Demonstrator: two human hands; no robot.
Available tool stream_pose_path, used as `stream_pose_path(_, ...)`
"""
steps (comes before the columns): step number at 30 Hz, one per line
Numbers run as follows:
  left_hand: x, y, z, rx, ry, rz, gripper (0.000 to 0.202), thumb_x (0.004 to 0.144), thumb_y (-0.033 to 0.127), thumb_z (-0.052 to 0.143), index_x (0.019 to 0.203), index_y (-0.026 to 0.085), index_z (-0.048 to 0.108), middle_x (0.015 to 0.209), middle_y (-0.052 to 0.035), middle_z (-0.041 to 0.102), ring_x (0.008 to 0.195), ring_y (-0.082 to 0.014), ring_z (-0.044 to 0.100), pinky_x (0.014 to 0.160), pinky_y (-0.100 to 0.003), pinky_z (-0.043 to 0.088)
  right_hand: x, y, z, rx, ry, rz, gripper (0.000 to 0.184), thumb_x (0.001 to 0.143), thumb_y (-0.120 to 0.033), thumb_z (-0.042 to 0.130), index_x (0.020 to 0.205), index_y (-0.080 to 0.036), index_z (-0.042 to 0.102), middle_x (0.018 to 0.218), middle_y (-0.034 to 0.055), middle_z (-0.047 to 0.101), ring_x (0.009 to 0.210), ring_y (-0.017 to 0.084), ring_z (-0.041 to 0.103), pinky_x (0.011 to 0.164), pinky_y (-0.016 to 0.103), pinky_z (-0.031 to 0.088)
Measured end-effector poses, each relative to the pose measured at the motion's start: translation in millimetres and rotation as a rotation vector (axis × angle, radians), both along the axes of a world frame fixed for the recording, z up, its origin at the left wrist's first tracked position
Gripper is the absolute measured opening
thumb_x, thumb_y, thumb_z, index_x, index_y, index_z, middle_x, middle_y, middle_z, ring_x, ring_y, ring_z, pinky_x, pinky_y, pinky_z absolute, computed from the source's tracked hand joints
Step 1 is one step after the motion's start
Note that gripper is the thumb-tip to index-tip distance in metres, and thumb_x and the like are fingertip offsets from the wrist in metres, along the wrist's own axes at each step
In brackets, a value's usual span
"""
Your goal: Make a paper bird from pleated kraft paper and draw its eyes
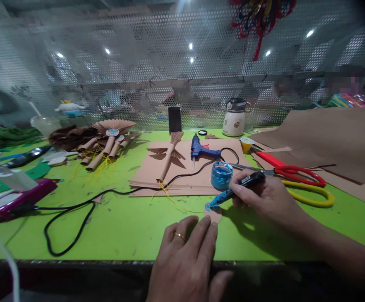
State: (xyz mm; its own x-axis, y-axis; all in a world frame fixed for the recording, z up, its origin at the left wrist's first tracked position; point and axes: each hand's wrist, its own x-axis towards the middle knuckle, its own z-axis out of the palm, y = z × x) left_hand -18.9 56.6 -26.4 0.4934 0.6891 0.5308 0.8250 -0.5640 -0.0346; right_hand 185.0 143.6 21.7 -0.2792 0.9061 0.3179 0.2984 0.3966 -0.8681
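Note:
My right hand [257,197] grips a marker pen [248,180] with a black barrel and a blue-smeared front end. Its tip meets a small round piece of brown paper [213,214], where a blue ring mark shows. With fingers stretched out, my left hand [188,256] lies on the green table, its fingertips on the lower edge of that paper disc. Just behind the pen stands an open jar of blue paint [221,176], streaked inside and out. A folded paper figure [169,157] with a rolled stem and yellow string rests on stacked brown sheets [144,178].
A blue glue gun [201,149] lies on the sheets, its black cord looping left. Scissors with red and yellow handles [308,176] lie at right, near large brown paper [327,138]. Finished paper figures [107,147] are piled at left, beyond a purple power strip [22,199].

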Motion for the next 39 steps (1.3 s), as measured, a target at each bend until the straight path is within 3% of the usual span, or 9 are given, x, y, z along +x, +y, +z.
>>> stream_pose_path(9, -0.2, -0.3, 1.2, 0.006, 0.010, 0.003, 0.057, 0.086, 0.050, 0.055, 0.133, 0.017, 0.052, 0.136, -0.0010, 0.056, 0.112, -0.0264, 0.050, 0.092, -0.041, 0.038, 0.3, -0.8, -5.9, -0.060, -0.005, 0.089, 0.018, 0.089, -0.032, 0.054, 0.076, -0.019, 0.057, 0.061, -0.0011, 0.058, 0.056, 0.014, 0.053, 0.056, 0.028, 0.045)
stream_pose_path(16, -1.1, 0.0, 0.3, -0.009, 0.024, -0.007, 0.056, 0.087, 0.049, 0.054, 0.134, 0.018, 0.052, 0.136, -0.0013, 0.057, 0.113, -0.0265, 0.050, 0.091, -0.040, 0.038, 0.3, 2.7, -7.2, -0.021, -0.052, 0.036, 0.026, 0.089, -0.040, 0.055, 0.074, -0.019, 0.057, 0.059, -0.0015, 0.056, 0.054, 0.014, 0.051, 0.053, 0.027, 0.043)
stream_pose_path(22, -1.9, -0.2, 0.0, -0.001, 0.019, 0.001, 0.057, 0.086, 0.050, 0.055, 0.134, 0.018, 0.051, 0.136, -0.0011, 0.056, 0.113, -0.0260, 0.050, 0.092, -0.040, 0.038, -1.2, 2.8, -1.0, -0.057, 0.024, -0.012, 0.020, 0.084, -0.037, 0.060, 0.076, -0.019, 0.055, 0.056, -0.0019, 0.059, 0.051, 0.013, 0.052, 0.050, 0.025, 0.042)
stream_pose_path(30, -0.2, -0.2, 1.1, -0.008, 0.015, -0.008, 0.057, 0.086, 0.048, 0.056, 0.134, 0.018, 0.051, 0.135, -0.0027, 0.057, 0.112, -0.0265, 0.051, 0.091, -0.040, 0.039, -0.4, 2.2, -4.3, -0.056, -0.012, 0.035, 0.029, 0.088, -0.039, 0.056, 0.068, -0.019, 0.055, 0.056, -0.0003, 0.059, 0.052, 0.013, 0.053, 0.052, 0.026, 0.044)
stream_pose_path(39, -0.6, 0.0, 1.5, -0.002, 0.004, -0.010, 0.056, 0.086, 0.049, 0.056, 0.133, 0.018, 0.052, 0.133, -0.0022, 0.059, 0.111, -0.0261, 0.051, 0.091, -0.040, 0.038, -0.5, 7.2, -8.0, -0.171, -0.061, 0.015, 0.038, 0.088, -0.044, 0.053, 0.062, -0.017, 0.058, 0.053, 0.0040, 0.061, 0.046, 0.013, 0.053, 0.046, 0.026, 0.044)
